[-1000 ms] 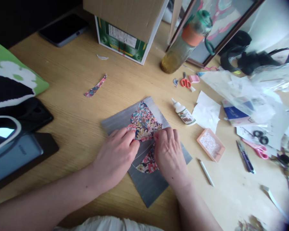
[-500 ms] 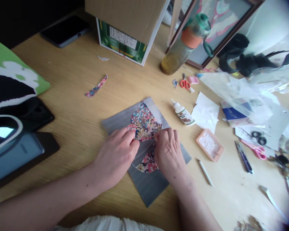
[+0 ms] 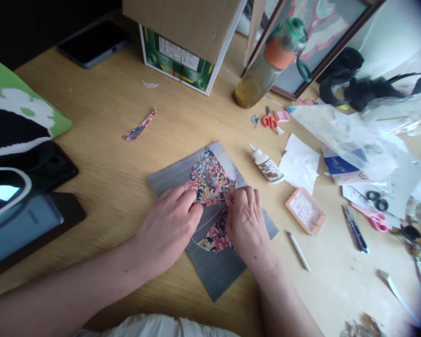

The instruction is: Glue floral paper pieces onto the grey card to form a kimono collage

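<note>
We bring our bare left forearm (image 3: pixel 84 283) in from eight o'clock, slanting toward two, its wrist nearly straight. Our left hand (image 3: pixel 171 227) lies just below mid-view, toward seven o'clock, back upward, knuckles bent, fingers curled in close together; the thumb lies alongside the forefinger, aimed roughly at one o'clock, and we cannot see most of the fingertips. Our right forearm (image 3: pixel 286 292), also bare, rises from five o'clock toward eleven. We hold our right hand (image 3: pixel 247 222) toward five o'clock from mid-view, knuckles raised, fingers folded, thumb and forefinger drawn into a pinch facing ten o'clock.
</note>
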### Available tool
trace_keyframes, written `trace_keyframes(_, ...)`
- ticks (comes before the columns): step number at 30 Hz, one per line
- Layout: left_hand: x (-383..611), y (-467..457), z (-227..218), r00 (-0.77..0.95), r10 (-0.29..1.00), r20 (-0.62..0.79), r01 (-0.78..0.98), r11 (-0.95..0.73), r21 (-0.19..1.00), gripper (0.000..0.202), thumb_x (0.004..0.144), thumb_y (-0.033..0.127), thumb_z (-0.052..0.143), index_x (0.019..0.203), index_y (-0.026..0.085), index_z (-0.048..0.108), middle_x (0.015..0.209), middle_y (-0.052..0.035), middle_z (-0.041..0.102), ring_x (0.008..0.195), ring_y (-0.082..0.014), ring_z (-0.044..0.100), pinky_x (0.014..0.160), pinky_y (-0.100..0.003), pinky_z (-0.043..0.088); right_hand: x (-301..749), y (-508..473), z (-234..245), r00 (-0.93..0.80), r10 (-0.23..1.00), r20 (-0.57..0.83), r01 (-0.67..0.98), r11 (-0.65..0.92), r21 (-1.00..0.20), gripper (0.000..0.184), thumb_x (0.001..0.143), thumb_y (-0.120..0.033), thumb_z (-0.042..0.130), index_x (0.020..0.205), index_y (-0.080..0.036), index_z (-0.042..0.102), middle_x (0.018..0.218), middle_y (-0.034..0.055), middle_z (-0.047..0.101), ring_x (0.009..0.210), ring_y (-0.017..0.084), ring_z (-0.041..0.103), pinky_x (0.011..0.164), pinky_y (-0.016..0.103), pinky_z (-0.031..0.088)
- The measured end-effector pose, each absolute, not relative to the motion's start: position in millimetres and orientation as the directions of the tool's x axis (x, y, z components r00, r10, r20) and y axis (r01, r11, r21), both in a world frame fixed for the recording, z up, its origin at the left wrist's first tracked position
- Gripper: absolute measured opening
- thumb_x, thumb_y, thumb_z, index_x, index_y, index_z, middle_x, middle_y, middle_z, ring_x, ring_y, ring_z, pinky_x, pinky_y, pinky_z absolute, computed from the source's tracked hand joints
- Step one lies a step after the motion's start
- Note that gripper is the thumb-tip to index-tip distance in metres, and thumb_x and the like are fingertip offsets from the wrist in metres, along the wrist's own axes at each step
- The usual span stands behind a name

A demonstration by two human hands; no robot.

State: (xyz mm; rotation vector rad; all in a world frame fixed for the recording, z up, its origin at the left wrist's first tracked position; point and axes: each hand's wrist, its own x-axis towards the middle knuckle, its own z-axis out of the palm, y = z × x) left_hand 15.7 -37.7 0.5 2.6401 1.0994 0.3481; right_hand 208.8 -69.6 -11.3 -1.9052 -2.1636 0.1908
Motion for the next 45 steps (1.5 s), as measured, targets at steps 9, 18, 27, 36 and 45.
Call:
trace_keyframes(9, 17.4, -37.1, 3.2, 0.695, 0.713, 0.094, 0.643, -0.674, 0.362, 0.018, 0.089, 0.007, 0.061, 0.102, 0.016, 0.070, 0.087, -0.0055, 0.057, 0.087, -0.0239, 0.052, 0.076, -0.039, 0.050, 208.0, -69.5, -11.2, -0.122, 0.988, 0.096, 0.962, 0.142, -0.235, 0.025, 0.085, 0.003, 0.036, 0.094, -0.020, 0.045, 0.092, 0.0090, 0.046, 0.089, 0.027, 0.041, 0.078, 0.042, 0.041)
trace_keyframes(18, 17.7, -36.7, 1.6, 0.708, 0.700, 0.094, 0.633, -0.688, 0.355, 0.026, 0.092, 0.009, 0.056, 0.113, 0.018, 0.069, 0.090, -0.0063, 0.056, 0.087, -0.0239, 0.051, 0.077, -0.039, 0.050, 208.2, -70.1, -13.7, -0.115, 0.990, 0.085, 0.969, 0.130, -0.208, 0.024, 0.088, 0.002, 0.035, 0.095, -0.018, 0.047, 0.093, 0.0093, 0.046, 0.089, 0.027, 0.041, 0.079, 0.042, 0.041)
trace_keyframes(27, 18.8, -36.0, 3.0, 0.715, 0.696, 0.061, 0.636, -0.685, 0.355, 0.025, 0.091, 0.008, 0.057, 0.111, 0.017, 0.069, 0.090, -0.0066, 0.055, 0.088, -0.0245, 0.052, 0.078, -0.041, 0.052, 206.7, -69.1, -14.0, -0.126, 0.988, 0.083, 0.981, 0.137, -0.140, 0.022, 0.092, 0.001, 0.035, 0.093, -0.016, 0.050, 0.090, 0.0092, 0.047, 0.087, 0.026, 0.041, 0.078, 0.040, 0.041)
trace_keyframes(36, 17.9, -36.8, 2.5, 0.717, 0.694, 0.069, 0.631, -0.688, 0.358, 0.027, 0.094, 0.009, 0.051, 0.114, 0.017, 0.068, 0.091, -0.0067, 0.054, 0.088, -0.0242, 0.052, 0.077, -0.040, 0.052, 208.4, -67.7, -14.9, -0.111, 0.989, 0.102, 0.970, 0.130, -0.204, 0.022, 0.090, 0.000, 0.035, 0.092, -0.018, 0.048, 0.090, 0.0098, 0.048, 0.087, 0.027, 0.042, 0.078, 0.042, 0.043)
trace_keyframes(45, 17.6, -36.7, 2.5, 0.715, 0.696, 0.072, 0.637, -0.690, 0.342, 0.030, 0.095, 0.012, 0.052, 0.121, 0.020, 0.066, 0.090, -0.0065, 0.053, 0.086, -0.0236, 0.051, 0.076, -0.039, 0.052, 220.2, -64.8, -5.1, -0.083, 0.990, 0.113, 0.872, 0.127, -0.473, 0.022, 0.088, -0.002, 0.037, 0.096, -0.020, 0.047, 0.093, 0.0085, 0.052, 0.088, 0.025, 0.051, 0.079, 0.042, 0.047)
